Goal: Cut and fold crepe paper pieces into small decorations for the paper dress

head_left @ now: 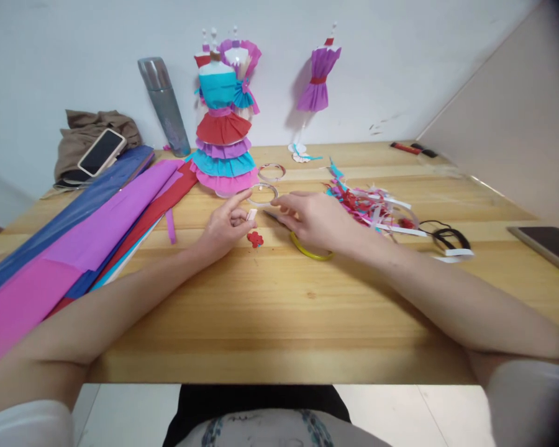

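My left hand pinches a small white piece between thumb and finger. Just below it, a red flower-shaped paper piece lies on the wooden table. My right hand is closed above scissors with yellow handles, whose dark blades point left; whether its fingers grip anything is hidden. A roll of clear tape lies between and behind the hands, with a second tape ring farther back.
Dress forms in layered paper and a purple one stand at the back. Coloured paper sheets, a bottle and a phone are left. Paper scraps, a black cord and another phone are right.
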A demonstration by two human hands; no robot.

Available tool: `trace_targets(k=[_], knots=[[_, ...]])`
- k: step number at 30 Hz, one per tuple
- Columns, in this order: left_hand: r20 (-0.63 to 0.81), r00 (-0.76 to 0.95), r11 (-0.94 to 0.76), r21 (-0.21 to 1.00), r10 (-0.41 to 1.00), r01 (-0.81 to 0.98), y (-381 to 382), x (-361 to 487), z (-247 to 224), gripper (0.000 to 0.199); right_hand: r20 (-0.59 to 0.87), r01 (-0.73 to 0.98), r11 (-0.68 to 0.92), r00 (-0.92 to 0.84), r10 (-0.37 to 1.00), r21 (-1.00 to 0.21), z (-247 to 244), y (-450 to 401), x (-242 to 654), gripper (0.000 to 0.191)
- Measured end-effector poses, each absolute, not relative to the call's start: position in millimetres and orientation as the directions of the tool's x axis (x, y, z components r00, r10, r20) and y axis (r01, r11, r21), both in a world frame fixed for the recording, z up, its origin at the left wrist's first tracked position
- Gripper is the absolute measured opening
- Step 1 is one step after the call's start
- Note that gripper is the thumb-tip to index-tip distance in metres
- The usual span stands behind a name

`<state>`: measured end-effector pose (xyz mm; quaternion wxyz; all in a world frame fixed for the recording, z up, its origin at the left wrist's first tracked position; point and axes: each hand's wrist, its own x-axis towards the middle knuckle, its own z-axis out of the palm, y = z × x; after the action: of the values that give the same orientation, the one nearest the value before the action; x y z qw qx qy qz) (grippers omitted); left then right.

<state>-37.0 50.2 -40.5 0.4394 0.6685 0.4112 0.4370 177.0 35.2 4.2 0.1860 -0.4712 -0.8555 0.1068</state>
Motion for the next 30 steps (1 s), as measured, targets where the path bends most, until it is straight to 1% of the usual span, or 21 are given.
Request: trace_targets(k=[1, 3, 5, 8, 11, 14, 18, 20, 22, 24, 26, 28, 29, 30], knots=[[0.248, 0.292, -0.316, 0.924, 0.924, 0.216, 49, -36, -41, 0.071, 0.279, 0.726, 0.563, -0.490, 0.826, -0.395, 0, 35, 173, 0.032], [0.280, 0.319, -0.381, 0.867, 0.905, 0.321, 46, -34, -40, 0.071, 0.324, 0.632, 0.621, -0.532, 0.782, -0.463, -10, 34, 166, 0.034], [0.291, 0.345, -0.423, 0.807, 0.892, 0.413, 42, -32, -38, 0.069, 0.339, 0.594, 0.628, -0.533, 0.775, -0.502, -17, 34, 159, 0.027], [0.308, 0.365, -0.465, 0.727, 0.879, 0.506, 38, -30, -36, 0.062, 0.339, 0.595, 0.599, -0.499, 0.798, -0.535, -23, 33, 153, 0.012], [0.332, 0.347, -0.474, 0.715, 0.877, 0.514, 39, -30, -36, 0.059, 0.319, 0.596, 0.526, -0.423, 0.848, -0.607, -24, 35, 153, 0.007], [0.306, 0.311, -0.419, 0.804, 0.900, 0.421, 43, -32, -36, 0.054, 0.303, 0.540, 0.434, -0.318, 0.899, -0.721, -25, 37, 156, 0.007], [0.126, 0.348, -0.187, 0.971, 0.929, 0.147, 47, -34, -36, 0.033, 0.285, 0.372, 0.348, -0.215, 0.934, -0.861, -30, 41, 156, 0.011], [0.074, 0.355, -0.087, 0.996, 0.932, 0.022, 46, -33, -36, 0.032, 0.249, 0.273, 0.297, -0.196, 0.949, -0.915, -34, 41, 154, 0.014], [0.053, 0.341, -0.039, 0.998, 0.939, -0.046, 45, -32, -36, 0.033, 0.210, 0.192, 0.250, -0.205, 0.956, -0.949, -38, 40, 151, 0.018], [0.039, 0.328, -0.014, 0.997, 0.944, -0.080, 44, -32, -36, 0.034, 0.190, 0.151, 0.228, -0.231, 0.954, -0.962, -40, 39, 149, 0.022], [0.035, 0.316, 0.001, 0.993, 0.948, -0.115, 44, -31, -36, 0.035, 0.197, 0.180, 0.247, -0.258, 0.946, -0.952, -35, 39, 149, 0.025], [0.040, 0.305, 0.003, 0.990, 0.951, -0.139, 44, -31, -36, 0.034, 0.210, 0.330, 0.308, -0.302, 0.930, -0.892, -23, 39, 155, 0.026], [0.044, 0.296, -0.001, 0.989, 0.954, -0.145, 45, -31, -36, 0.033, 0.203, 0.464, 0.357, -0.349, 0.915, -0.811, -13, 39, 159, 0.024], [0.049, 0.286, -0.007, 0.989, 0.957, -0.146, 45, -31, -36, 0.031, 0.150, 0.626, 0.391, -0.403, 0.903, -0.674, -3, 38, 165, 0.021]])
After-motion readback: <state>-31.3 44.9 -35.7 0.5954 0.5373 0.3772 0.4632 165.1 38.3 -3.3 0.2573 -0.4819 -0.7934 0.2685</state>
